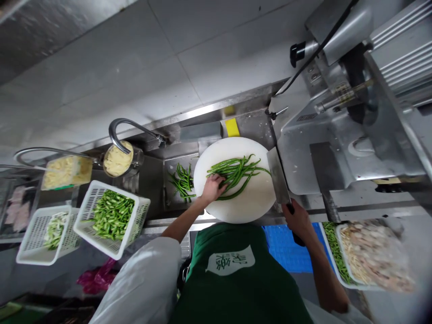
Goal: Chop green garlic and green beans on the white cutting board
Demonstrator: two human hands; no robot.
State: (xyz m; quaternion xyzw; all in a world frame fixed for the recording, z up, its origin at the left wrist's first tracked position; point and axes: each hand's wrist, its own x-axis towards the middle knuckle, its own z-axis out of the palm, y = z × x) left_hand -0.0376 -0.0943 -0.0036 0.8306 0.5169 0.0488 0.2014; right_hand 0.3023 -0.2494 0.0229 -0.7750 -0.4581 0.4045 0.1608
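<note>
Long green peppers lie in a loose bunch on a round white cutting board. My left hand rests on the left end of the bunch with its fingers curled over the stalks. In my right hand is the black handle of a cleaver, its broad blade over the board's right edge, apart from most of the peppers. More whole green peppers sit in the metal basin just left of the board.
White baskets hold cut green pieces and paler chopped vegetables at left. A curved faucet arches over a tub of pale slices. Right stands a metal slicer with a second cleaver. A yellow block lies behind the board.
</note>
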